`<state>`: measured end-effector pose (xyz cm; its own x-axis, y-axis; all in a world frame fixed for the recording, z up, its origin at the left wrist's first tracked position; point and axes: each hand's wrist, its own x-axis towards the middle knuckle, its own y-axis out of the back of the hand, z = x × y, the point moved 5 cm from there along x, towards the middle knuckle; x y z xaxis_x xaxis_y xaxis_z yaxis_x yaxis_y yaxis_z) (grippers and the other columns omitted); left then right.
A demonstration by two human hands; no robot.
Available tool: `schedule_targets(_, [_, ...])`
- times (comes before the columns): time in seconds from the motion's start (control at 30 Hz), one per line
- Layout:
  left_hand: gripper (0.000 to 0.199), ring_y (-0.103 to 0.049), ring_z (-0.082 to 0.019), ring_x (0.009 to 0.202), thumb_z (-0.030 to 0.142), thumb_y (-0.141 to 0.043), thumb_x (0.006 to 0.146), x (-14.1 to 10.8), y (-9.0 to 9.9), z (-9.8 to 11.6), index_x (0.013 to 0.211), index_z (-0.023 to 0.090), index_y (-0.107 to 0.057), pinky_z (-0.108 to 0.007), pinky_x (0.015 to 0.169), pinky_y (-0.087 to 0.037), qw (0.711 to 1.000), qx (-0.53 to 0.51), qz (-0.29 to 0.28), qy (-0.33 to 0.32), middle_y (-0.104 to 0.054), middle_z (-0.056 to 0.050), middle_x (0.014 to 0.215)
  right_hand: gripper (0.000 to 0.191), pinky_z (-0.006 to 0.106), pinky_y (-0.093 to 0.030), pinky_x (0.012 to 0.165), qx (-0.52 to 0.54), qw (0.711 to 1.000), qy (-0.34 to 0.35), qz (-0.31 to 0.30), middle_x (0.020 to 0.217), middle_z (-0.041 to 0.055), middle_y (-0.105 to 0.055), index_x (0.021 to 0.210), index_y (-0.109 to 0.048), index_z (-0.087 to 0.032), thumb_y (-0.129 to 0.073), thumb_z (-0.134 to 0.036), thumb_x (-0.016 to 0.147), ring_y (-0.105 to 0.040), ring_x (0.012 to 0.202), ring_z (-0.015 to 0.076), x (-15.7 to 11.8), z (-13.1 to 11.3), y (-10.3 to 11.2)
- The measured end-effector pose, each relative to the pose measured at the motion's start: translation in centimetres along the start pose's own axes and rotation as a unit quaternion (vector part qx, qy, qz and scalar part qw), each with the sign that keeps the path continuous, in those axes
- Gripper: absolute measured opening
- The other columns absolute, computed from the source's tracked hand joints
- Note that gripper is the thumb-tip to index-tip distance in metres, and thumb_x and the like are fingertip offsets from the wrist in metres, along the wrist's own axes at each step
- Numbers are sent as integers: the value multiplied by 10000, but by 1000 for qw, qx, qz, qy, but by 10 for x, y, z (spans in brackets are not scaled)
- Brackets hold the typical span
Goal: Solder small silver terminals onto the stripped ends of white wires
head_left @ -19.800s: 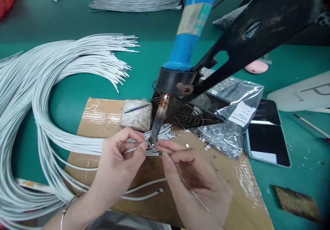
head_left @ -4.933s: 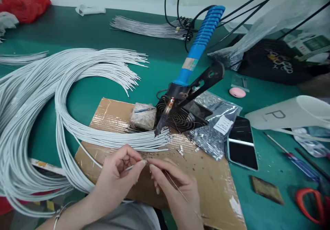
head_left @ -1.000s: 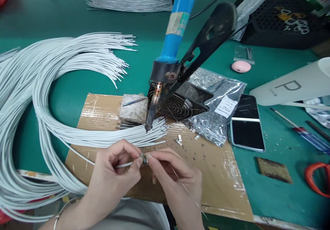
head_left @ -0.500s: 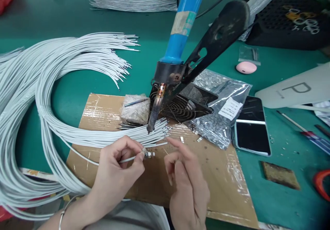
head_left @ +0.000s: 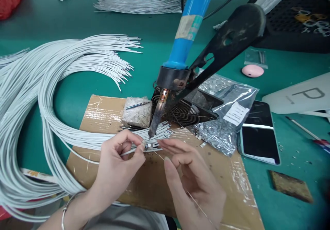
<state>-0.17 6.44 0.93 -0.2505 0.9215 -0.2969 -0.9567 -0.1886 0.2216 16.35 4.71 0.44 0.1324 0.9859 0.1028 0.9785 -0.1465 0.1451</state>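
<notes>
My left hand (head_left: pixel 120 170) pinches the end of a white wire (head_left: pixel 128 152) between thumb and fingertips. A small metal terminal (head_left: pixel 150 146) pokes out past those fingertips. Just above it is the dark tip of a blue soldering iron (head_left: pixel 180 49), fixed in a black holder (head_left: pixel 227 39). Closed on a thin strand of solder wire (head_left: pixel 157 155), my right hand (head_left: pixel 198 178) is to the right of the terminal. The strand's end lies close to the terminal; whether they touch I cannot tell. Behind my hands, a bundle of white wires (head_left: pixel 85 139) spreads its ends over the cardboard (head_left: pixel 103 110).
A wrapped block (head_left: pixel 137 111) with a metal rod on top and a black fan (head_left: pixel 185 113) stand behind the iron. To the right are a bag of small metal parts (head_left: pixel 219 134), a phone (head_left: pixel 259 134), a pink case (head_left: pixel 252 70) and a brown block (head_left: pixel 291 185).
My right hand has come up and nearer the terminal, now with solder wire visible running through it. The terminal has risen slightly toward the iron's tip. The view has shifted a little.
</notes>
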Motion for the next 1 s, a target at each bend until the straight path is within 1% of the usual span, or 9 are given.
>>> schedule_targets(0.1, [141, -318, -78, 493, 275, -678, 734, 3, -2, 5, 673, 159, -624, -227, 451, -227, 1000, -4, 2, 3, -655, -72, 770, 198, 390, -555, 983, 30, 999, -11, 1, 1181, 78, -758, 783, -610, -219, -651, -179, 973, -749, 1083, 237, 2, 2, -4])
schedule_targets(0.2, [145, -303, -71, 473, 282, -670, 733, 5, -5, 6, 677, 159, -619, -222, 435, -214, 1000, -11, -3, 6, -653, -68, 744, 202, 335, -600, 927, 51, 998, -30, 14, 1133, 81, -790, 774, -608, -217, -666, -165, 960, -770, 1043, 214, 3, 3, -7])
schedule_targets(0.3, [131, -285, -80, 466, 275, -666, 742, 6, -6, 7, 687, 166, -618, -222, 434, -190, 1000, -13, -8, -2, -560, -2, 605, 203, 272, -609, 919, 65, 996, -48, 30, 1099, 41, -809, 778, -607, -228, -672, -147, 953, -774, 1047, 173, 3, 3, -9])
schedule_targets(0.37, [123, -268, -85, 466, 269, -665, 748, 7, -7, 8, 688, 174, -615, -221, 437, -178, 1000, -15, -10, -5, -468, 42, 538, 208, 261, -615, 920, 70, 995, -58, 36, 1092, 32, -816, 770, -604, -231, -677, -146, 946, -779, 1049, 167, 3, 3, -9])
schedule_targets(0.53, [113, -263, -101, 484, 265, -676, 756, 10, -8, 7, 698, 186, -619, -219, 446, -193, 1000, -22, -9, -6, -329, 90, 505, 200, 248, -628, 922, 56, 997, -46, 21, 1106, 28, -827, 774, -612, -233, -688, -138, 932, -797, 1004, 157, 8, 5, -7])
schedule_targets(0.63, [117, -266, -92, 485, 261, -681, 751, 12, -8, 8, 696, 178, -618, -223, 452, -195, 1000, -23, -5, -7, -419, 64, 536, 197, 211, -626, 916, 51, 998, -31, 4, 1123, 20, -828, 782, -621, -233, -695, -121, 927, -796, 1038, 148, 12, 5, -6])
schedule_targets(0.73, [120, -277, -78, 489, 250, -681, 752, 13, -8, 10, 695, 168, -614, -225, 455, -196, 1000, -26, -1, -7, -567, 3, 642, 204, 237, -632, 926, 55, 998, -37, 7, 1134, 35, -826, 775, -615, -229, -697, -115, 923, -795, 1056, 167, 13, 4, -5])
schedule_targets(0.87, [103, -286, -85, 497, 230, -688, 755, 13, -7, 11, 700, 172, -624, -226, 459, -199, 1000, -28, 1, -8, -545, 17, 609, 199, 291, -643, 942, 61, 997, -50, 6, 1137, 58, -824, 776, -624, -230, -700, -109, 915, -790, 1082, 202, 12, 3, -6])
schedule_targets(1.0, [103, -300, -85, 502, 234, -690, 755, 12, -7, 12, 698, 175, -629, -236, 463, -215, 999, -31, 4, -13, -584, -3, 664, 201, 226, -626, 939, 63, 997, -44, 9, 1141, 29, -822, 786, -629, -235, -696, -111, 929, -785, 1089, 163, 12, 2, -6])
